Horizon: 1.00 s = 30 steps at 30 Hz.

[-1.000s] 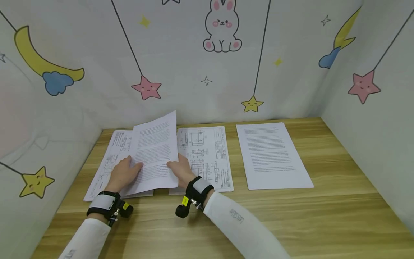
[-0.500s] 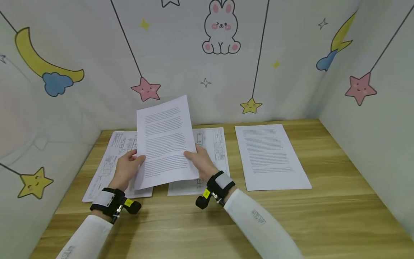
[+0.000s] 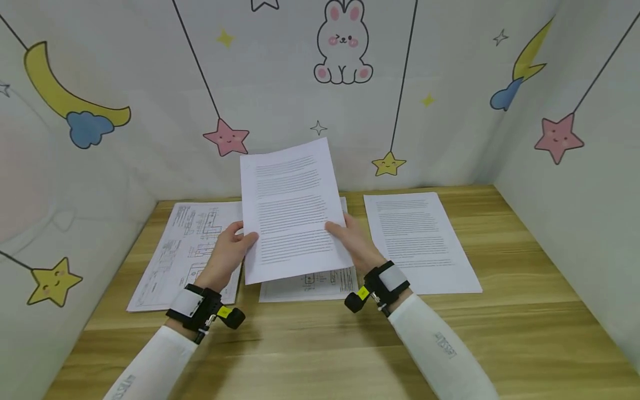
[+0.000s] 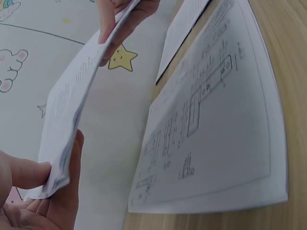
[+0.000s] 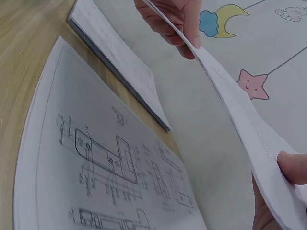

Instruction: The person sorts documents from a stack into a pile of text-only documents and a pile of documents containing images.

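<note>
A thin stack of printed text sheets (image 3: 295, 211) is held up above the table, its far edge raised and tilted. My left hand (image 3: 229, 256) pinches its left edge, thumb (image 4: 31, 173) on the printed face and fingers behind. At the opposite edge my right hand (image 3: 359, 245) grips the same way, with its thumb (image 5: 293, 167) on top. Layered sheet edges show in the left wrist view. Below the held sheets lie technical drawings (image 3: 282, 291), partly hidden by them in the head view.
A thicker pile of technical drawings (image 3: 165, 272) lies at the table's left. On the right rests another text page (image 3: 415, 233). The wooden table (image 3: 520, 311) meets a patterned wall (image 3: 285, 100) at the back, with side walls left and right.
Both hands have lifted the text sheets off the left side and carried them rightward. The left drawing pile is now largely uncovered, and the middle drawings are mostly covered in view.
</note>
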### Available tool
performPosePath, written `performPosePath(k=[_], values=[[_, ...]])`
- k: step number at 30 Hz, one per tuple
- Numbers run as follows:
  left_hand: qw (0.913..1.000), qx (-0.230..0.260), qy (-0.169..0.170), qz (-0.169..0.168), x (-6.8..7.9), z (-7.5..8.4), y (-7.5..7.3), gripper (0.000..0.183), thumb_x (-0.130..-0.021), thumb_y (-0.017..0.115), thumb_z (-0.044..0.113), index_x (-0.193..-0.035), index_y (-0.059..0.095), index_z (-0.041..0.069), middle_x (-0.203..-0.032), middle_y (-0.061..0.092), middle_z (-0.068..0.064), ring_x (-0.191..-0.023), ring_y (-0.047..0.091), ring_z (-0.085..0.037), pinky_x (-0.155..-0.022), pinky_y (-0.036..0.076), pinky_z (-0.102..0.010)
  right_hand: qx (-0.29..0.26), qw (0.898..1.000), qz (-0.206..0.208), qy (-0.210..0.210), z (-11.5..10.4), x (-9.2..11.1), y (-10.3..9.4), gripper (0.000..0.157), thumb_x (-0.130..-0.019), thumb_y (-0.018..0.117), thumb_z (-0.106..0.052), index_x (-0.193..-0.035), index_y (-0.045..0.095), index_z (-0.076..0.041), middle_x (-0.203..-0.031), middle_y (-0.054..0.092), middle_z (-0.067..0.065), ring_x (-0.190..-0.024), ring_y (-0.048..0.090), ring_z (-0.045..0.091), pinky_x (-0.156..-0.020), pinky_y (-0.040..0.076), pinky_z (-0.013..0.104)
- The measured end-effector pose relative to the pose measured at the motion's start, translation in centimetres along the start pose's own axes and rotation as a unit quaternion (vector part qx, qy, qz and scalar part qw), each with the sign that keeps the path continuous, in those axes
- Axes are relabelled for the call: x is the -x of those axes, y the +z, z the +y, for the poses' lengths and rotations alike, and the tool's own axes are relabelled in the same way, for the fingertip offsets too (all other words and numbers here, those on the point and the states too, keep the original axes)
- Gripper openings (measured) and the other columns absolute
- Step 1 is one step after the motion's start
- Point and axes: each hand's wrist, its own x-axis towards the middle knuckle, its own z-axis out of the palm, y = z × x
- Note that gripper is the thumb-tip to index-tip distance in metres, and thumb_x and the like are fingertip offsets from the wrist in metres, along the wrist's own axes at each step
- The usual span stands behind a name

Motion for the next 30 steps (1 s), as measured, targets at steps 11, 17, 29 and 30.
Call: performPosePath(k=[11,17,29,30], values=[[0.9957,0.045,0.022,-0.078,-0.4,1.7,4.9,0.050,-0.103,0.050,0.018,-0.151,0.037,0.013,-0.130,0.065,-0.016,-0.099,0.067,-0.016,-0.078,0.055,-0.025,0.042,0.997,0.056,-0.018,-1.2,1.1,-6.4,0.042,-0.102,0.054,-0.025,-0.143,0.050,-0.014,-0.123,0.068,0.013,-0.091,0.070,0.011,-0.075,0.056,0.027],[0.9944,0.058,0.034,-0.082,-1.6,2.1,8.2,0.039,-0.103,0.053,0.020,-0.140,0.051,0.008,-0.119,0.071,-0.015,-0.089,0.069,-0.011,-0.072,0.056,-0.023,0.085,0.992,0.094,-0.018,-1.5,1.5,-9.4,0.046,-0.103,0.053,-0.026,-0.146,0.047,-0.011,-0.126,0.065,0.016,-0.090,0.069,0.007,-0.075,0.054,0.023],[0.9926,-0.025,0.049,-0.109,-2.3,2.2,14.9,0.033,-0.101,0.055,0.024,-0.126,0.060,0.003,-0.100,0.073,-0.015,-0.064,0.066,-0.012,-0.060,0.057,-0.028,0.185,0.973,0.137,0.012,0.1,3.1,-15.0,0.051,-0.102,0.052,-0.032,-0.146,0.046,-0.005,-0.123,0.063,0.017,-0.087,0.065,0.010,-0.072,0.052,0.024],[0.9919,-0.036,0.051,-0.111,-2.3,2.4,15.3,0.036,-0.102,0.053,0.022,-0.131,0.057,0.002,-0.101,0.072,-0.014,-0.064,0.065,-0.012,-0.059,0.056,-0.027,0.190,0.972,0.139,0.017,0.3,3.3,-15.3,0.052,-0.103,0.051,-0.033,-0.147,0.044,-0.005,-0.124,0.063,0.017,-0.088,0.065,0.010,-0.073,0.052,0.025]])
